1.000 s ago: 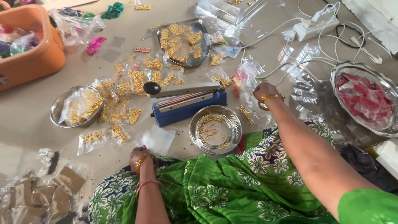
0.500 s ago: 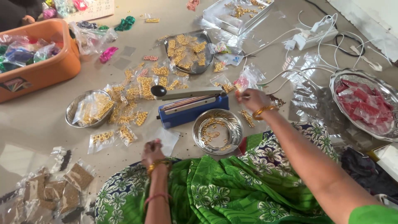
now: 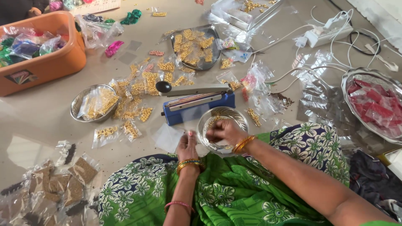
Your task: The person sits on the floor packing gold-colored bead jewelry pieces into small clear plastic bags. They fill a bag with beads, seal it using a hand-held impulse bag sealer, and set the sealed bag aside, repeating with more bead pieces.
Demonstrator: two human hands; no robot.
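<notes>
Sitting low in the frame, lap draped in green floral cloth (image 3: 234, 196), both forearms reaching up toward the centre. Right hand (image 3: 224, 132) hovering over the near rim of a small steel bowl (image 3: 240, 117), fingers bunched together and curled down into it; impossible to tell whether anything is pinched between them. Left hand (image 3: 187, 146) resting just left of the bowl, fingers loosely curled beside a small clear plastic pouch (image 3: 167, 137) lying flat on the floor; not clear whether touching it or holding anything. Bowl sitting at centre frame, holding a few small golden pieces, just in front of a blue heat sealer (image 3: 197, 104) with its black-knobbed arm raised a little.

Lying at lower left, a heap of clear packets with brown contents (image 3: 63, 184). Spreading left of the sealer, many clear packets of golden beads (image 3: 142, 92), some resting in a round steel dish (image 3: 79, 104). Sitting at right edge, a steel tray of red packets (image 3: 372, 104), loose clear bags beside it. Farther up, at centre top, a dark plate piled with golden packets (image 3: 194, 46). Standing at upper left, an orange plastic tub (image 3: 50, 62) of coloured packets. Trailing across upper right, white cables and a power strip (image 3: 326, 33).
</notes>
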